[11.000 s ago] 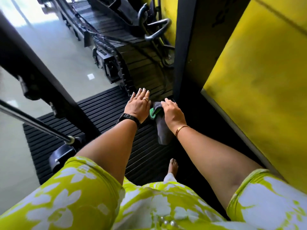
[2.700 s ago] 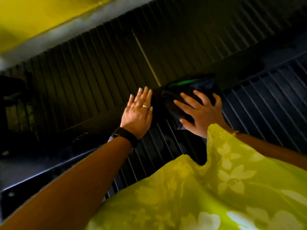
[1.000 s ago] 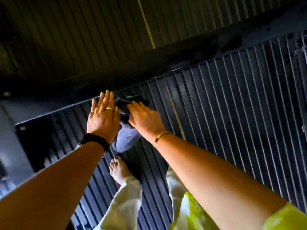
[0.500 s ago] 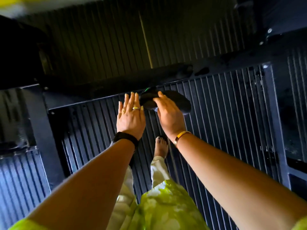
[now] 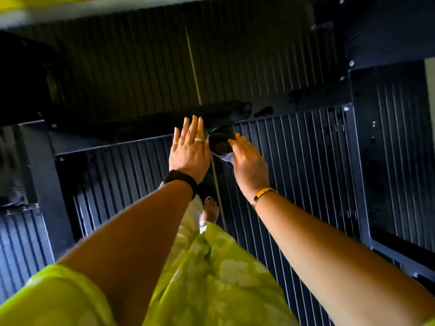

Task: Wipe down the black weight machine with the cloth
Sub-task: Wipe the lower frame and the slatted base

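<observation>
The black weight machine's frame shows as a horizontal bar (image 5: 113,140) crossing the view, with an upright post (image 5: 44,175) at the left. A dark grey cloth (image 5: 220,142) with a green edge lies bunched against the bar at the centre. My right hand (image 5: 247,162) grips the cloth from its right side, the fingers curled over it. My left hand (image 5: 189,149) lies flat with straight fingers on the bar just left of the cloth, holding nothing. Part of the cloth is hidden under my right hand.
Ribbed black rubber flooring (image 5: 306,172) spreads below and behind the frame. Another black post with bolts (image 5: 357,161) stands at the right. My bare foot (image 5: 210,209) stands on the mat beneath my hands. A yellow wall strip (image 5: 14,5) shows at top left.
Both hands and the cloth have stayed together on the bar, shifting slightly along it. The cloth is more bunched under my right hand than half a second ago.
</observation>
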The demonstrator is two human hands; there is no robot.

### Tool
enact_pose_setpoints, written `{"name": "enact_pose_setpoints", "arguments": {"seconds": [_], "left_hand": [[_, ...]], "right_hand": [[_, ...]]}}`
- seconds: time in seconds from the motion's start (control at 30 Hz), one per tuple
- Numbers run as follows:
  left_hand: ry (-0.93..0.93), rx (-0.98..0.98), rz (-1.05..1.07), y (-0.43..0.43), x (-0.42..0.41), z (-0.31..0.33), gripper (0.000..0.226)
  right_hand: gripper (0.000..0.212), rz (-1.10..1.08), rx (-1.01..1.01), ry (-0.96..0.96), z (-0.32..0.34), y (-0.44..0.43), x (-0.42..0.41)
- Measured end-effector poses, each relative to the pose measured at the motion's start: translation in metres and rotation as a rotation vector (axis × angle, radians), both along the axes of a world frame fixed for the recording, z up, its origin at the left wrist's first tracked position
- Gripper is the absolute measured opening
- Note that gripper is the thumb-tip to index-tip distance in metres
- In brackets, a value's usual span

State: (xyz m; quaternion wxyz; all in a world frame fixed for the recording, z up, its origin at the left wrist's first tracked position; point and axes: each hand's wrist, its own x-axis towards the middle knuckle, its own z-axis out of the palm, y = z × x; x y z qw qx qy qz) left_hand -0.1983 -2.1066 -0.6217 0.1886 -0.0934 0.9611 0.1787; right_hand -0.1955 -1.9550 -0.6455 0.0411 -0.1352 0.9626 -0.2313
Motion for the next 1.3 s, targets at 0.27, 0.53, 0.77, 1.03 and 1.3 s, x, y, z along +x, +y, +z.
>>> {"name": "enact_pose_setpoints", "arguments": {"seconds": [0.27,0.53,0.77,1.03,1.3], "left_hand": [[-0.008,-0.012,-0.191,0.006,-0.044,-0.002,0.055],[0.048,0.046,-0.206,0.016,-0.084,0.004,0.053],[0.048,0.058,-0.148,0.033,-0.109,-0.023,0.051],[-0.011,0.043,0.05,0.097,-0.125,-0.047,0.055],[-0.002,0.081,0.175,0.097,-0.122,-0.096,0.054]], "right_hand": [[0.038,-0.115,0.051,-0.222,0.012,0.023,-0.033],[0.041,-0.157,0.144,-0.267,0.012,0.045,-0.084],[0.042,-0.006,0.096,-0.284,-0.016,0.079,-0.112],[0.027,0.194,0.009,-0.162,-0.004,0.133,-0.173],[0.044,0.517,0.141,-0.15,-0.038,0.15,-0.219]]}}
